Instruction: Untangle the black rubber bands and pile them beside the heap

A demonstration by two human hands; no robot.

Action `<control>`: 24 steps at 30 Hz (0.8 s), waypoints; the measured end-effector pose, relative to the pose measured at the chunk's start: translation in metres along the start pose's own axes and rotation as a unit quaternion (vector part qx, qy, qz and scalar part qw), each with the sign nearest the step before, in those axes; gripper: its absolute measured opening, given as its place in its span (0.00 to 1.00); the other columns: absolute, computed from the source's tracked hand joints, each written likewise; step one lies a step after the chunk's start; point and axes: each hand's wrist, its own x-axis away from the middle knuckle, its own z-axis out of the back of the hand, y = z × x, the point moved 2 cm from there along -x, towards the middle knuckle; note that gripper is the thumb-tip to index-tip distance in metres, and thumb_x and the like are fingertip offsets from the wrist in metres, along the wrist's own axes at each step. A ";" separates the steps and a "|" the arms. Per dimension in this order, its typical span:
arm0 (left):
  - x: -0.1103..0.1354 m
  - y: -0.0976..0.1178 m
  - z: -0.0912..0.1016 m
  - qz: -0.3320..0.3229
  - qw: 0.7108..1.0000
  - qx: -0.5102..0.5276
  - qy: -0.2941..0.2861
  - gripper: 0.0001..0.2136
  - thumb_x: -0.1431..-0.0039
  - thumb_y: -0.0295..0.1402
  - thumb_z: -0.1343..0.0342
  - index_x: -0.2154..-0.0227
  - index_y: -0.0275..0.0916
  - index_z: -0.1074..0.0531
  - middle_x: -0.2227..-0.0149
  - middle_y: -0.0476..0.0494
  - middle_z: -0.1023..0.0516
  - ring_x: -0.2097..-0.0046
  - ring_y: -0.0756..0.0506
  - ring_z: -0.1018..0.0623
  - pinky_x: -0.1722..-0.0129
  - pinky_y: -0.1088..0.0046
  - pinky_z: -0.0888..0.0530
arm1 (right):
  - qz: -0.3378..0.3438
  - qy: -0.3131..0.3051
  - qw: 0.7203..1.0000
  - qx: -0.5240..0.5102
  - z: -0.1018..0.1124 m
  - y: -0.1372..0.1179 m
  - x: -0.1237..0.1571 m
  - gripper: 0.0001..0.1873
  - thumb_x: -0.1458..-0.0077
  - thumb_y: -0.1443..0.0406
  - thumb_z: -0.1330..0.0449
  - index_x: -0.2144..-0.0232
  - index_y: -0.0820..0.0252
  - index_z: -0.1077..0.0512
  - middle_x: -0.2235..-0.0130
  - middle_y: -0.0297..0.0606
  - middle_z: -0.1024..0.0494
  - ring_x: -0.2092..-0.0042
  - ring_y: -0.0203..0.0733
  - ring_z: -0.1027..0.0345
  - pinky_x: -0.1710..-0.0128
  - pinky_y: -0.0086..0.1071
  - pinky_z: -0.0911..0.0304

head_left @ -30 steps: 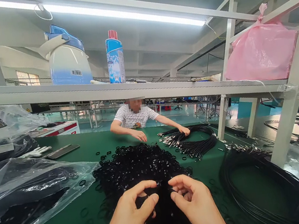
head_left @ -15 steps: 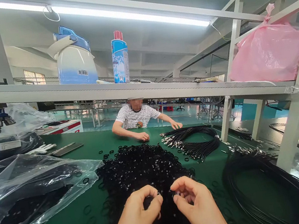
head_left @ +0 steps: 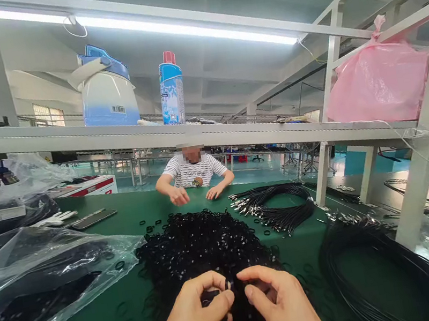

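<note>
A heap of small black rings point(head_left: 206, 238) spreads over the green table in front of me. Low over its near side, my left hand point(head_left: 205, 306) pinches one black ring point(head_left: 227, 284) between thumb and index finger. Facing it from close by is my right hand point(head_left: 280, 296), fingers curled, with thumb and index tips near that ring. Something dark lies at those right fingertips, but it blends into the heap and I cannot make it out.
Across the table point(head_left: 123, 202) sits a co-worker point(head_left: 194, 172) in a striped shirt. Black cable bundles point(head_left: 282, 206) lie right, a clear plastic bag point(head_left: 53, 273) left. Overhead, a shelf point(head_left: 210, 135) carries a jug point(head_left: 108, 90), a spray can point(head_left: 171, 91) and a pink bag point(head_left: 381, 80).
My hands have come slightly closer together, and the ring in my left fingers shows more plainly. The co-worker has drawn one hand back from the cables and lifted the other.
</note>
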 end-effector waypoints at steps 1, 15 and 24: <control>0.000 0.000 0.000 -0.001 1.000 -0.006 -0.004 0.13 0.50 0.44 0.46 0.71 0.37 0.33 0.80 0.52 0.29 0.86 0.58 0.44 0.88 0.83 0.48 | 0.008 0.003 1.000 -0.002 0.000 -0.001 0.000 0.13 0.48 0.63 0.45 0.61 0.54 0.24 0.61 0.36 0.22 0.66 0.42 0.30 0.69 0.30 0.38; -0.004 -0.003 -0.003 -0.028 0.999 -0.002 -0.018 0.16 0.49 0.47 0.47 0.74 0.37 0.33 0.80 0.54 0.32 0.86 0.58 0.44 0.88 0.83 0.49 | 0.051 0.032 0.998 -0.025 -0.016 0.002 -0.001 0.04 0.53 0.69 0.39 0.78 0.58 0.30 0.70 0.33 0.27 0.70 0.37 0.34 0.76 0.25 0.47; -0.008 -0.005 0.005 -0.035 0.999 -0.019 -0.030 0.20 0.48 0.51 0.48 0.70 0.36 0.29 0.74 0.48 0.26 0.84 0.57 0.42 0.86 0.81 0.46 | 0.047 0.103 0.988 0.107 0.001 0.005 0.001 0.10 0.47 0.70 0.47 0.65 0.54 0.27 0.48 0.38 0.29 0.65 0.40 0.27 0.62 0.33 0.33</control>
